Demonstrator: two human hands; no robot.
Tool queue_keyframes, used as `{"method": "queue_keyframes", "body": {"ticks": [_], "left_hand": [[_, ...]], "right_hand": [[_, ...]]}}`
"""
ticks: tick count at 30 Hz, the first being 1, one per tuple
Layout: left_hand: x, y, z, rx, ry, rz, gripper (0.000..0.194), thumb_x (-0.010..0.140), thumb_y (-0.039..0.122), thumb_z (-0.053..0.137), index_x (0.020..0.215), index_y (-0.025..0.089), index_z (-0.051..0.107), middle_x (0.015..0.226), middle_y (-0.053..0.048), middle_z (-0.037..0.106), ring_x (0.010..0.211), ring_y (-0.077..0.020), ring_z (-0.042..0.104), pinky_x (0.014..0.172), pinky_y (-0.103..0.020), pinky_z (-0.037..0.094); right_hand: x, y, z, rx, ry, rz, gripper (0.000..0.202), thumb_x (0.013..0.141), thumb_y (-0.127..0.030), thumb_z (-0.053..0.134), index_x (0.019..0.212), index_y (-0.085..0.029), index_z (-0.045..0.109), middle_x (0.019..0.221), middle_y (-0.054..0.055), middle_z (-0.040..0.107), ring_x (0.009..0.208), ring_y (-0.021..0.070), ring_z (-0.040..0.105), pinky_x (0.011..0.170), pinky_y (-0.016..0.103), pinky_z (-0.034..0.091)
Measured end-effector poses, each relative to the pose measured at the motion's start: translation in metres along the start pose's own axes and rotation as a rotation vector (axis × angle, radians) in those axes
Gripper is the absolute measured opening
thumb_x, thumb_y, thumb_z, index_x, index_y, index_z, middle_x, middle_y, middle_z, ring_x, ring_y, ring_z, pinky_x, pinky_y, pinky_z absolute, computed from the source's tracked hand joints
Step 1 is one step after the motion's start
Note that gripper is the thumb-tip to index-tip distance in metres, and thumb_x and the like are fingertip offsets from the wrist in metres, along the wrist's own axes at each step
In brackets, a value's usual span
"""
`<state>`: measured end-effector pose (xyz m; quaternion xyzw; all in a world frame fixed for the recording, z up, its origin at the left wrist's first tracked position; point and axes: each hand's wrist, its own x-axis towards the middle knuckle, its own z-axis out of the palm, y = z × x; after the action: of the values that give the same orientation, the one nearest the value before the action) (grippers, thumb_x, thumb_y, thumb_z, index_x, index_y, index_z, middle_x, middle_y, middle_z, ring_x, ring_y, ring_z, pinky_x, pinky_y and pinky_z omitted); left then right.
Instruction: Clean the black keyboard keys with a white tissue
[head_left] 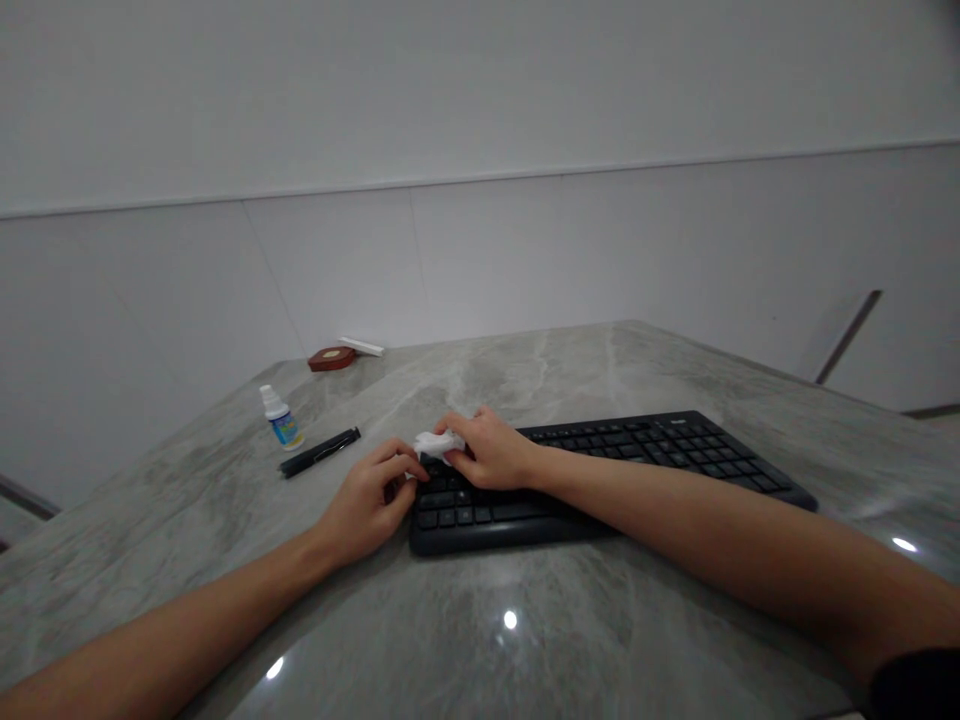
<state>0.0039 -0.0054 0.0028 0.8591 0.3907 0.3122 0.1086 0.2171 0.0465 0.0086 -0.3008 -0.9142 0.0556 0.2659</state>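
A black keyboard (697, 450) lies at a slight angle on the grey marbled table. My right hand (487, 450) pinches a crumpled white tissue (435, 443) at the keyboard's upper left corner. The right forearm crosses over the keys and hides part of them. At the keyboard's left edge is my left hand (375, 495), its fingers curled and their tips touching the edge beside the tissue. Whether those fingertips grip the keyboard's edge or only rest on it is hard to make out.
A small white spray bottle (283, 420) with a blue label stands on the table (480, 370) at the left. Beside it lies a black pen (319, 453). Farther back are a reddish-brown case (331, 359) and a white flat object (362, 347), near the wall.
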Motion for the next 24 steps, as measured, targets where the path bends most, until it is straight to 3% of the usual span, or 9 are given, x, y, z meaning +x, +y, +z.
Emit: {"method": "queue_keyframes", "body": {"ticks": [17,19,22,24], "left_hand": [[-0.001,-0.001,0.001,0.010,0.006,-0.034,0.017,0.086,0.016,0.045,0.086,0.018,0.062,0.090,-0.004,0.057,0.075,-0.0157,0.057,0.068,-0.028,0.045],[0.001,-0.002,0.004,-0.034,0.046,-0.124,0.015,0.087,0.021,0.048,0.098,0.018,0.058,0.086,-0.002,0.058,0.063,-0.0131,0.054,0.060,-0.026,0.044],[0.005,-0.004,0.008,-0.184,0.158,-0.225,0.050,0.088,0.032,0.054,0.134,0.021,0.036,0.112,-0.006,0.059,0.062,-0.0112,0.055,0.056,-0.024,0.046],[0.009,-0.005,0.010,-0.190,0.148,-0.203,0.057,0.088,0.034,0.056,0.139,0.023,0.034,0.116,-0.006,0.061,0.066,-0.0122,0.056,0.057,-0.024,0.047]], "right_hand": [[-0.001,-0.002,-0.002,-0.014,-0.015,0.007,0.029,0.086,-0.020,0.053,0.114,-0.014,0.055,0.067,-0.001,0.060,0.063,0.0157,0.054,0.085,0.035,0.037],[0.000,0.000,-0.001,-0.003,-0.018,0.003,0.028,0.085,-0.020,0.055,0.113,-0.015,0.056,0.068,-0.001,0.061,0.065,0.0162,0.055,0.085,0.034,0.037],[0.003,0.002,-0.001,0.012,-0.040,-0.002,0.029,0.085,-0.019,0.056,0.114,-0.016,0.057,0.072,0.001,0.065,0.069,0.0167,0.057,0.084,0.035,0.038],[0.002,-0.003,-0.006,-0.003,-0.058,-0.004,0.030,0.087,-0.021,0.056,0.116,-0.017,0.056,0.083,0.004,0.068,0.075,0.0179,0.059,0.084,0.036,0.038]]}}
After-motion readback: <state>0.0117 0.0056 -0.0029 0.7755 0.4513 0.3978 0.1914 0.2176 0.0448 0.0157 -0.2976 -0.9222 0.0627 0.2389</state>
